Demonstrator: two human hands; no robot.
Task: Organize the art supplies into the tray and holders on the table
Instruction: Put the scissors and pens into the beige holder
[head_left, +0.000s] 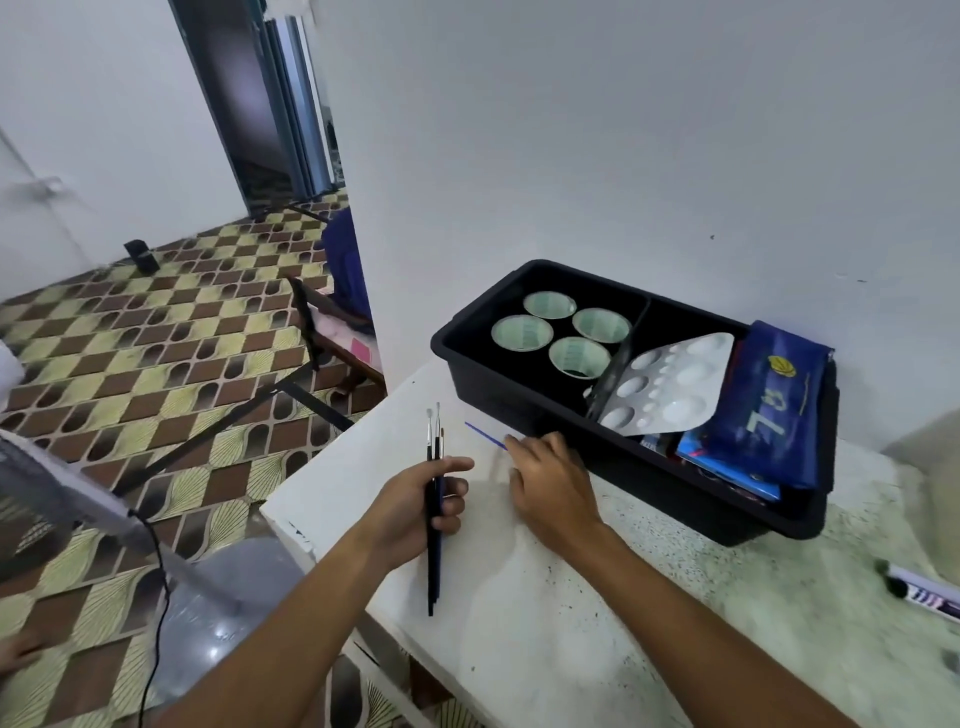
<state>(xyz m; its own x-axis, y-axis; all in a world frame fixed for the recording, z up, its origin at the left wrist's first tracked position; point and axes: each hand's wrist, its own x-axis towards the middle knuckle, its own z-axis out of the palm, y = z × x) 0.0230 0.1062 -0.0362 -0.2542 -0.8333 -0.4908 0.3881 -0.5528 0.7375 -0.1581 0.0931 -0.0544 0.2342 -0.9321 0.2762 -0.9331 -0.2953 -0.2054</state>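
1. Here the step in hand looks like gathering brushes: the left hand (415, 499) has its grip curled round a bundle of thin brushes (434, 519), bristles pointing to 12 o'clock, handles trailing to 6 o'clock over the desk (571, 623).
2. The right hand (550, 483) lies palm down on the desk, fingers fairly straight, reaching toward 11 o'clock at a blue stick (485, 435), perhaps another brush. Its fingertips cover the near end; whether the grip pinches it I cannot tell.
3. The tray (519, 384) stands at 2 o'clock from the hands, just beyond the stick. Its left compartment holds four cups (561, 332); its right holds a palette (670, 384), tilted, and a blue pouch (769, 405) leaning on the rim.
4. A marker (924, 592) lies well apart at 4 o'clock, not yet put away.
5. Next, I judge, the stick must be lifted off the flat top, which calls for a fingertip pinch or a slide to the edge, then joined to the bundle.
6. The bundle then wants dropping handles-down into a cup.
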